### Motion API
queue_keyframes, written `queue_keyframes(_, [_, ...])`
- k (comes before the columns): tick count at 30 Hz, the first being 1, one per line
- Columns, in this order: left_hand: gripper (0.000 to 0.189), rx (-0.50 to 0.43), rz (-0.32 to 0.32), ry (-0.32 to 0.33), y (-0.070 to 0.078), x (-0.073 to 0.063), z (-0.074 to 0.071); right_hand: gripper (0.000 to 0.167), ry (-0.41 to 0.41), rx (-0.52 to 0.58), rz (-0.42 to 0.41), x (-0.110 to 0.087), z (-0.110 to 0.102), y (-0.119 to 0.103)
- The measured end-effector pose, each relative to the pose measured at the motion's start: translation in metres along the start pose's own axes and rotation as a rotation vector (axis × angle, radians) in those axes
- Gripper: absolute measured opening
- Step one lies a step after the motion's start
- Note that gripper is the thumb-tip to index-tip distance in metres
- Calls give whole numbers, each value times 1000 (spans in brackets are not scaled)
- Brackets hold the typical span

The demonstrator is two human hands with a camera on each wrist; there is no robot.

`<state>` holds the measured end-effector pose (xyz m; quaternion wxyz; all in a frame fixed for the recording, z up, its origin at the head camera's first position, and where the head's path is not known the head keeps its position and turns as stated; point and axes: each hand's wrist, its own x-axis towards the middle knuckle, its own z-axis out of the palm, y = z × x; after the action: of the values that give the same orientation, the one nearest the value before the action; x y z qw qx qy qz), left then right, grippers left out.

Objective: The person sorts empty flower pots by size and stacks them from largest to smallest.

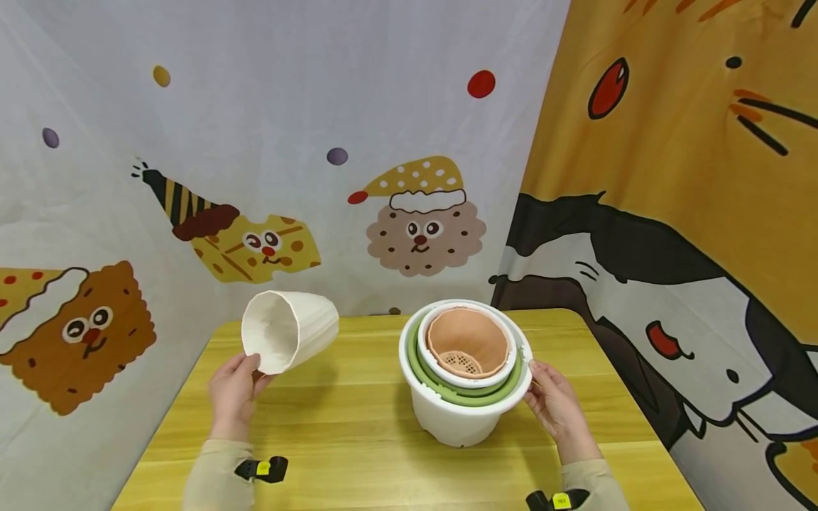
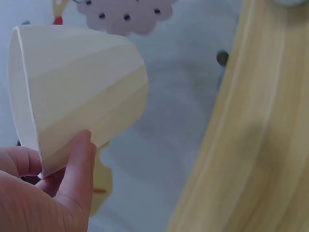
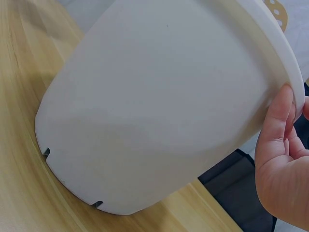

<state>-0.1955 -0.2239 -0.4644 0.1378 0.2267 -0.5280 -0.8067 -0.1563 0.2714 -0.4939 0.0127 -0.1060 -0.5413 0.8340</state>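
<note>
My left hand (image 1: 233, 390) pinches the rim of a white faceted flowerpot (image 1: 314, 328), held tilted on its side above the table with its mouth toward me. In the left wrist view the thumb is at the rim and the fingers (image 2: 79, 164) lie along the outer wall. My right hand (image 1: 554, 399) pinches the right rim of a large white flowerpot (image 1: 455, 424). Nested inside that pot are a green pot (image 1: 469, 400), a smaller white pot (image 1: 473, 383) and a terracotta-coloured pot (image 1: 469, 333) with a perforated bottom. Notches mark the large pot's base in the right wrist view.
The wooden table (image 1: 345, 454) reaches back to a cloth backdrop (image 1: 268, 177) printed with cartoon food. An orange cloth with a cartoon cat (image 1: 671, 177) hangs on the right. A dark strap-like camera mount (image 1: 262, 469) sits on the left sleeve.
</note>
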Motion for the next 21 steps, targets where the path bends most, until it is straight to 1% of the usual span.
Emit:
queue_keyframes(4, [16,-30,-3,-54,2,-9,13,19,5,2,0,0,1,0])
queue_keyframes(6, [17,-18,13,-67,2,-14,20,20,6,1,-4,0,1,0])
queue_keyframes(9, [26,11,44,-87,1,-18,30,20,9,-3,-3,0,2,1])
queue_keyframes(11, [34,31,70,-115,0,-21,37,20,14,-6,-2,0,2,0])
queue_keyframes(13, [38,41,89,-143,0,-24,43,19,18,-5,1,0,3,0])
queue_keyframes(21, [36,33,131,-235,6,-40,68,18,23,-9,8,0,3,-1])
